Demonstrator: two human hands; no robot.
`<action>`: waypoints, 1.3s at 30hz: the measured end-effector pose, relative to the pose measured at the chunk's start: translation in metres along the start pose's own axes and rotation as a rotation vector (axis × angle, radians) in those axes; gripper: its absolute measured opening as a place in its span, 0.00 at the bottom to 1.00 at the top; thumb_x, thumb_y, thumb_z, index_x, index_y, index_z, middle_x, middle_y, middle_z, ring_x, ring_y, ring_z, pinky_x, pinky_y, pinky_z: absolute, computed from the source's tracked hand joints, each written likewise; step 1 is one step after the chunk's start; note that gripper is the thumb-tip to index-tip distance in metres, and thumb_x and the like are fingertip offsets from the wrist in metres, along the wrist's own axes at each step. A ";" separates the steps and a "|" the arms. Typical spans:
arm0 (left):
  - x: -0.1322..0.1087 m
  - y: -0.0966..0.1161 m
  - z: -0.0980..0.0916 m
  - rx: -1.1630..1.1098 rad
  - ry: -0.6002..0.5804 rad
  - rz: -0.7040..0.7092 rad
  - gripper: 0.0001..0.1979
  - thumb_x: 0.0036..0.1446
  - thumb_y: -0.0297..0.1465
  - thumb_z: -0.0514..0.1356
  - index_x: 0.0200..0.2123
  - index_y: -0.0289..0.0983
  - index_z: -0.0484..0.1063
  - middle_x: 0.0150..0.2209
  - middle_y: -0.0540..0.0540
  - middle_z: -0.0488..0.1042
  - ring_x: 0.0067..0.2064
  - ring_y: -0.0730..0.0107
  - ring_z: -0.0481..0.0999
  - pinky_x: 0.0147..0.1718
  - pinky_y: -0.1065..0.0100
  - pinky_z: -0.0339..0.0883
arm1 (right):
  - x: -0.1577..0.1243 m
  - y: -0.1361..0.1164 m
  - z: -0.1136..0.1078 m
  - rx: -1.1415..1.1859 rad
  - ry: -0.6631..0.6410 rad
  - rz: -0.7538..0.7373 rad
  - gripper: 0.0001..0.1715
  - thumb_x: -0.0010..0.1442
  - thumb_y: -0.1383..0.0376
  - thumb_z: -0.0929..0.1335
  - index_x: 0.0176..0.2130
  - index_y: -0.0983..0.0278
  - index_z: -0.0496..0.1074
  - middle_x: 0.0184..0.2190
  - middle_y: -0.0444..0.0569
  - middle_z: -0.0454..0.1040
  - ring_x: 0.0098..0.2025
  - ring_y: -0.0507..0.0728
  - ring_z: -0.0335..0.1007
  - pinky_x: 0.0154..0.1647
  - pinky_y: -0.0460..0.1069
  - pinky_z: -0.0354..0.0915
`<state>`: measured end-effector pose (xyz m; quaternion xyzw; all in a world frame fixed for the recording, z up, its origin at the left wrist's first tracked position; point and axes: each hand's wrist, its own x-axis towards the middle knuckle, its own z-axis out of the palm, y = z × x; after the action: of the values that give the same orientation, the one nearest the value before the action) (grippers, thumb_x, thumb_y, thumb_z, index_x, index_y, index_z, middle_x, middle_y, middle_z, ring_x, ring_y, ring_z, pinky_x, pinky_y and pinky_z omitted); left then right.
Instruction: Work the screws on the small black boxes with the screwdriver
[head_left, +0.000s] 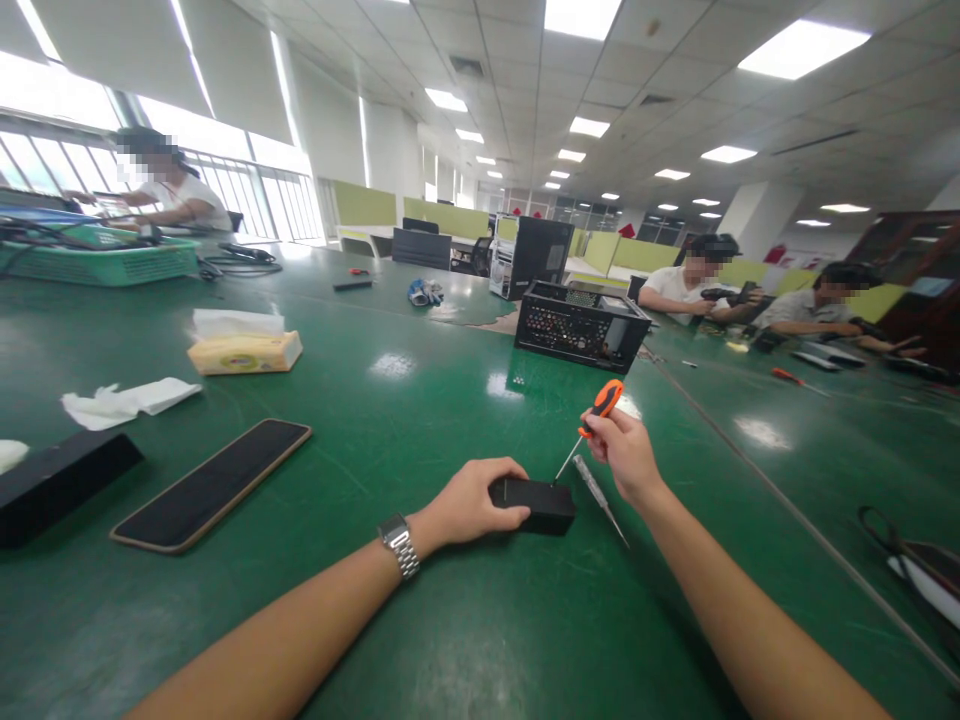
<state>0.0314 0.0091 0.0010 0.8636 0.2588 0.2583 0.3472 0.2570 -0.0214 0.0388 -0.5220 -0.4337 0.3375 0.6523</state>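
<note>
My left hand (474, 502), with a metal-band watch (399, 546) at its wrist, is closed around the left end of a small black box (541, 506) lying on the green table. In my right hand (622, 450) is a screwdriver (602, 403) with an orange and black handle, gripped between thumb and fingers. Its shaft slants down to the left, and the tip meets the top of the box near the right end. A second, slim screwdriver with a clear handle (596, 487) lies on the table just right of the box.
Left of me lie a phone (214, 485), a long black block (64, 485), crumpled tissue (131, 400) and a tissue pack (246, 352). Ahead stands an open black computer case (581, 328). A green basket (112, 262) is far left. Other people sit at the left and right.
</note>
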 end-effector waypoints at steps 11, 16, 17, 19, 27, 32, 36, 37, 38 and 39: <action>0.000 -0.001 0.000 0.009 -0.002 -0.006 0.15 0.49 0.34 0.65 0.41 0.37 0.73 0.35 0.50 0.73 0.34 0.69 0.70 0.33 0.71 0.60 | -0.001 0.002 -0.004 -0.073 -0.047 -0.100 0.12 0.46 0.60 0.71 0.29 0.66 0.71 0.17 0.39 0.64 0.17 0.46 0.55 0.18 0.44 0.50; 0.000 -0.003 0.000 0.009 -0.008 -0.011 0.15 0.49 0.34 0.65 0.41 0.36 0.73 0.34 0.50 0.73 0.34 0.69 0.70 0.33 0.71 0.60 | -0.002 0.000 -0.005 -0.101 -0.070 -0.122 0.10 0.47 0.60 0.69 0.29 0.66 0.70 0.16 0.39 0.64 0.16 0.47 0.54 0.17 0.44 0.50; 0.000 -0.003 0.000 0.010 -0.009 -0.013 0.15 0.49 0.34 0.65 0.41 0.37 0.73 0.34 0.50 0.73 0.34 0.69 0.70 0.33 0.71 0.60 | -0.002 -0.001 -0.004 -0.106 -0.073 -0.125 0.10 0.47 0.60 0.69 0.29 0.66 0.70 0.16 0.39 0.64 0.16 0.47 0.54 0.17 0.44 0.50; 0.000 -0.002 0.000 0.011 -0.009 -0.013 0.15 0.49 0.34 0.64 0.42 0.37 0.73 0.35 0.50 0.73 0.34 0.69 0.70 0.33 0.71 0.60 | -0.003 -0.001 -0.004 -0.115 -0.077 -0.130 0.10 0.47 0.60 0.69 0.28 0.65 0.70 0.16 0.39 0.64 0.16 0.47 0.54 0.17 0.44 0.51; 0.000 -0.001 -0.001 0.012 -0.008 -0.001 0.15 0.50 0.35 0.64 0.42 0.37 0.73 0.35 0.49 0.74 0.35 0.68 0.71 0.35 0.71 0.61 | -0.003 -0.003 -0.005 -0.187 -0.103 -0.194 0.10 0.48 0.60 0.69 0.28 0.65 0.70 0.18 0.40 0.66 0.18 0.48 0.57 0.19 0.45 0.55; -0.001 -0.001 -0.001 0.006 -0.013 -0.002 0.15 0.50 0.35 0.64 0.42 0.37 0.73 0.35 0.49 0.74 0.35 0.68 0.71 0.34 0.71 0.62 | -0.007 -0.016 -0.007 -0.296 -0.151 -0.244 0.20 0.48 0.63 0.71 0.43 0.64 0.71 0.24 0.41 0.69 0.22 0.50 0.63 0.24 0.46 0.61; -0.001 -0.001 -0.001 0.009 -0.012 -0.003 0.15 0.50 0.35 0.64 0.42 0.36 0.73 0.35 0.49 0.74 0.35 0.68 0.71 0.34 0.71 0.61 | -0.013 -0.035 -0.010 -0.524 -0.135 -0.321 0.43 0.48 0.64 0.72 0.61 0.57 0.56 0.31 0.41 0.71 0.19 0.49 0.63 0.20 0.46 0.60; -0.001 0.000 -0.001 0.009 -0.010 -0.003 0.15 0.50 0.35 0.64 0.42 0.36 0.73 0.35 0.49 0.74 0.35 0.68 0.71 0.34 0.71 0.61 | -0.014 -0.039 -0.011 -0.588 -0.140 -0.342 0.43 0.48 0.64 0.72 0.60 0.58 0.56 0.31 0.41 0.72 0.20 0.49 0.63 0.21 0.46 0.60; -0.001 0.000 -0.001 0.008 -0.009 -0.003 0.15 0.50 0.34 0.64 0.42 0.36 0.73 0.35 0.49 0.74 0.35 0.68 0.71 0.34 0.71 0.61 | -0.015 -0.044 -0.011 -0.649 -0.147 -0.367 0.40 0.49 0.63 0.71 0.59 0.59 0.58 0.30 0.41 0.72 0.20 0.49 0.64 0.22 0.46 0.61; -0.001 0.000 -0.001 0.008 -0.008 -0.006 0.15 0.50 0.34 0.64 0.42 0.36 0.73 0.35 0.49 0.74 0.35 0.68 0.71 0.34 0.71 0.61 | -0.016 -0.048 -0.012 -0.705 -0.146 -0.397 0.35 0.50 0.62 0.71 0.56 0.60 0.61 0.28 0.40 0.71 0.20 0.50 0.64 0.23 0.46 0.61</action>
<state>0.0300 0.0090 0.0019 0.8653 0.2609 0.2529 0.3453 0.2611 -0.0516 0.0809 -0.5945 -0.6600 0.0720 0.4536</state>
